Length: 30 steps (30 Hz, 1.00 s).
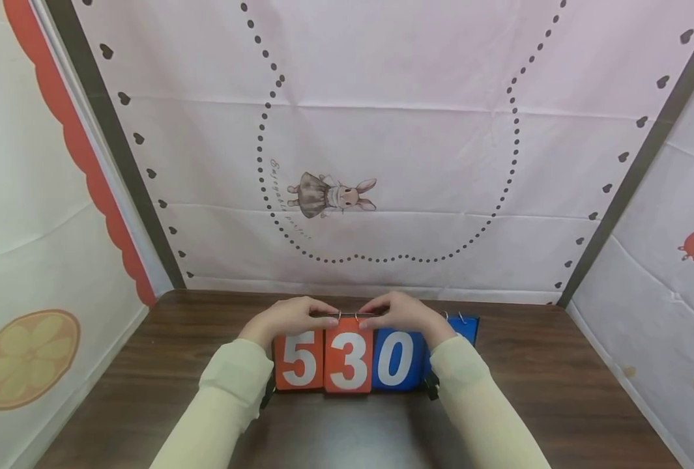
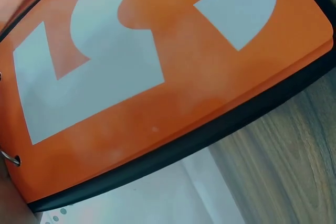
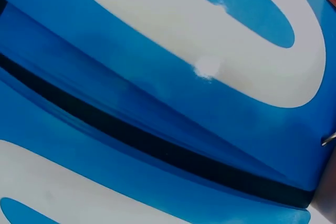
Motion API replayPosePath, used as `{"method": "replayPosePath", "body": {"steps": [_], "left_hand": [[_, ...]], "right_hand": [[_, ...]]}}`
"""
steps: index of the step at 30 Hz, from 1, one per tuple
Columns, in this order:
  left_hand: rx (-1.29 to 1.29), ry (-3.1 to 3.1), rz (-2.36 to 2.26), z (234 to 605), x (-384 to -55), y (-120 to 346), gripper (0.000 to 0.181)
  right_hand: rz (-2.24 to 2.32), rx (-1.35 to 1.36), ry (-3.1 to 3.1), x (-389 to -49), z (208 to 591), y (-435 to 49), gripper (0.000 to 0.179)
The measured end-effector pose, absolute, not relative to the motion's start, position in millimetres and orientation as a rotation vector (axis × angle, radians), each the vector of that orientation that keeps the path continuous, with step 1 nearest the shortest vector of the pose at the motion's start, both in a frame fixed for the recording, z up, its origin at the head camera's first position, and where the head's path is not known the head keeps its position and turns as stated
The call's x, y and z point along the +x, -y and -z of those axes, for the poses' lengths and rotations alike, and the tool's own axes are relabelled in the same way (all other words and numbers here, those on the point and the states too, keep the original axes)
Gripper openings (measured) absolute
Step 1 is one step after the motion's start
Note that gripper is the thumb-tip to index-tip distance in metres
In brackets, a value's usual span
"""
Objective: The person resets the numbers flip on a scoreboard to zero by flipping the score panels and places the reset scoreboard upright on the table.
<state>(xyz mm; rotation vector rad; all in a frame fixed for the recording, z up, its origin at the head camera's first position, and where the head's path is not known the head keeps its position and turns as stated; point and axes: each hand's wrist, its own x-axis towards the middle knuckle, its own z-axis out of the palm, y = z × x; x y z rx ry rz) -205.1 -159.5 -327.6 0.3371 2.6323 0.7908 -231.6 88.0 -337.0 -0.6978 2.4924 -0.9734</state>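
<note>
A flip scoreboard (image 1: 348, 389) stands on the table, with orange number cards on the left and blue ones on the right. The orange cards show a 5 (image 2: 199, 72) and a 3 (image 1: 335, 358); one blue card shows a 0 (image 3: 157, 103). My left hand (image 1: 288, 318) pinches the top edge beside the metal rings of the 3 card, thumb in front. From the other side my right hand (image 1: 402, 312) grips the same top edge, its thumb at the card's upper right corner. The right forearm partly hides the last blue card (image 1: 466, 327).
The scoreboard rests on a dark wood-grain table (image 1: 528, 384). Behind it hangs a pale cloth wall (image 1: 417, 163) with a printed rabbit, and similar cloth panels close off the left and right sides. Black parts (image 1: 433, 385) show by the scoreboard's lower right.
</note>
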Motion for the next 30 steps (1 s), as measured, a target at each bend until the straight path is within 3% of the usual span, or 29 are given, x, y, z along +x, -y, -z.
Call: {"method": "replayPosePath", "body": {"steps": [11,15,22,25,30], "left_hand": [[0.372,-2.674,-0.804,328.7,-206.2,157.8,0.039],[0.338,-2.633,-0.834,329.4,-206.3,157.7,0.050],[0.192,-2.543,-0.889,322.4,-206.1,154.8,0.086],[0.171,-2.546,-0.889,322.1,-205.7,154.4,0.090],[0.238,-2.544,-0.938,324.5,-206.7,155.3,0.080]], "right_hand": [[0.875,-0.735,-2.574,-231.1,335.6,-86.9,0.035],[0.920,-0.702,-2.536,-230.5,336.4,-86.6,0.042],[0.967,-0.549,-2.479,-228.1,331.2,-81.3,0.070],[0.965,-0.504,-2.503,-227.3,331.0,-79.8,0.068],[1.030,-0.464,-2.542,-227.6,333.5,-82.2,0.060]]}}
